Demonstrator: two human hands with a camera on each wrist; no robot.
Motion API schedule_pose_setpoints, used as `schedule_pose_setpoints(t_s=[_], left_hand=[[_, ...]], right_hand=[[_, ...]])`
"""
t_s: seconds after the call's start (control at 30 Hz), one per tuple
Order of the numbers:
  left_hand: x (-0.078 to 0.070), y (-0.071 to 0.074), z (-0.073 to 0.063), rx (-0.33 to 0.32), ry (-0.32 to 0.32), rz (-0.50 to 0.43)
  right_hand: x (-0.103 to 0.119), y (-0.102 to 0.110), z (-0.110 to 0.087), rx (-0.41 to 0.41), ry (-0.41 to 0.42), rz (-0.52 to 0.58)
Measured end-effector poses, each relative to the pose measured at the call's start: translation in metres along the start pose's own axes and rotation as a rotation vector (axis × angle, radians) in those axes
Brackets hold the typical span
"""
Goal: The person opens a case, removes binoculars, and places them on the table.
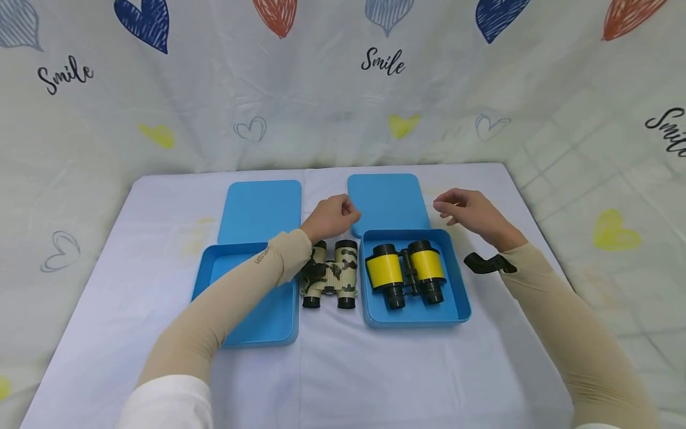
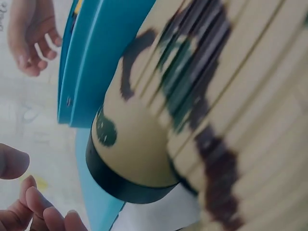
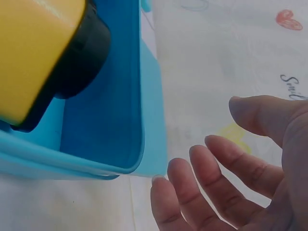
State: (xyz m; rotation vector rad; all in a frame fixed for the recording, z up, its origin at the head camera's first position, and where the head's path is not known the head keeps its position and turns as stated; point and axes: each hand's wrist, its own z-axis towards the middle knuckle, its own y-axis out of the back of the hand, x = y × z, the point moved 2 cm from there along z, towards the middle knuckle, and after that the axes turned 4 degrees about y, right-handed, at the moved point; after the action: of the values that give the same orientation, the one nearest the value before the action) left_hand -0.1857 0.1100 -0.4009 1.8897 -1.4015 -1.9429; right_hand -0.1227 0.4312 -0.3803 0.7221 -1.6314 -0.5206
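My left hand (image 1: 332, 217) hovers above the far end of the camouflage binoculars (image 1: 345, 268), which lie on the table between two blue boxes. Its fingers are loosely bent and hold nothing; in the left wrist view the fingertips (image 2: 36, 204) stay apart from the binoculars (image 2: 139, 154). Yellow and black binoculars (image 1: 384, 271) rest inside the right blue box (image 1: 455, 310). Beyond that box's far right corner is my right hand (image 1: 471, 211), its fingers relaxed with nothing between them. In the right wrist view the fingertips (image 3: 180, 171) are close to the box (image 3: 108, 144).
The left blue box (image 1: 262, 328) lies partly under my left forearm, with nothing visible in it. Two flat blue lids, the left lid (image 1: 261, 208) and the right lid (image 1: 388, 199), lie behind the boxes. A printed curtain (image 1: 321, 89) hangs beyond the white table (image 1: 375, 381).
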Motion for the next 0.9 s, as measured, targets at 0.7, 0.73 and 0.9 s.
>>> schedule_pose_setpoints(t_s=[0.7,0.73,0.9], left_hand=[[-0.013,-0.02,-0.031,-0.018,-0.164,0.332],[-0.014,-0.021,-0.032,-0.022,-0.169,0.356],[-0.015,-0.027,-0.039,-0.047,-0.197,0.501]], right_hand=[[0.025,-0.01,-0.032,-0.031,0.095,-0.119],[0.025,-0.01,-0.033,-0.032,0.097,-0.119],[0.03,-0.015,-0.038,-0.033,0.132,-0.137]])
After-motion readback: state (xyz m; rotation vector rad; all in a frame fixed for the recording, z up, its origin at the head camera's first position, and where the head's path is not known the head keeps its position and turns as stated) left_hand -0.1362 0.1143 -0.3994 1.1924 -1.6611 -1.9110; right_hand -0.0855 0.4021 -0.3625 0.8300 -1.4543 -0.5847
